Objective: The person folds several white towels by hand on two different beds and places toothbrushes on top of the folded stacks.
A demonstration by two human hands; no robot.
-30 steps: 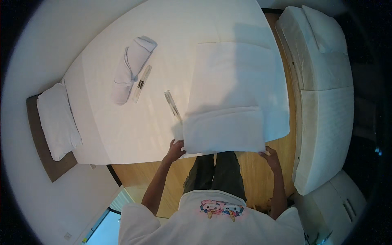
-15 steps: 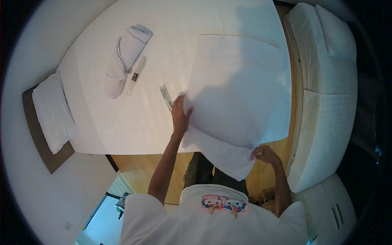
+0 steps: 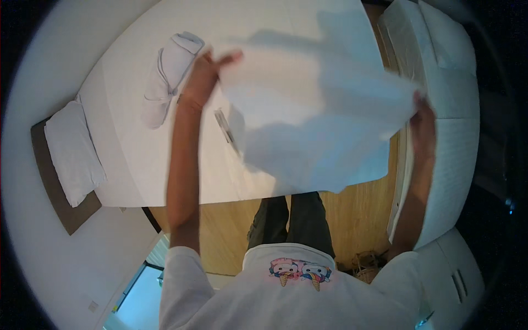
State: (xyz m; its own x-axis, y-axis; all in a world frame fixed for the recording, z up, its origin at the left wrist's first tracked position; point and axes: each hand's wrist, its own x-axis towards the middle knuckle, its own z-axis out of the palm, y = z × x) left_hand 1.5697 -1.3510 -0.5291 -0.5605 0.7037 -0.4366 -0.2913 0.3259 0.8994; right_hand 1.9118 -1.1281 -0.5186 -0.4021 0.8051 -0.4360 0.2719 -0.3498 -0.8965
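A white towel-like cloth (image 3: 313,110) hangs stretched between my two hands above the white-sheeted bed (image 3: 132,181). At its far left corner, my left hand (image 3: 202,80) is closed on the edge, slightly smeared by motion. My right hand (image 3: 423,118) pinches the opposite corner, out beyond the bed's right edge. The near part of the cloth droops toward the bed's front edge. A slim clear packet (image 3: 224,126) lies on the sheet just left of the cloth. Beside my left wrist lies a folded bundle of pale grey cloth (image 3: 168,82).
A white pillow (image 3: 74,151) leans at the brown headboard (image 3: 41,143) on the left. A second white bed or mattress (image 3: 448,159) stands to the right across a narrow gap. Wooden floor (image 3: 225,225) runs along the near side, with a wicker basket (image 3: 366,272) by my right elbow.
Both hands have moved away from me and apart, lifting the cloth off the bed and spreading it wide. My left arm now covers most of the second slim packet beside the grey bundle.
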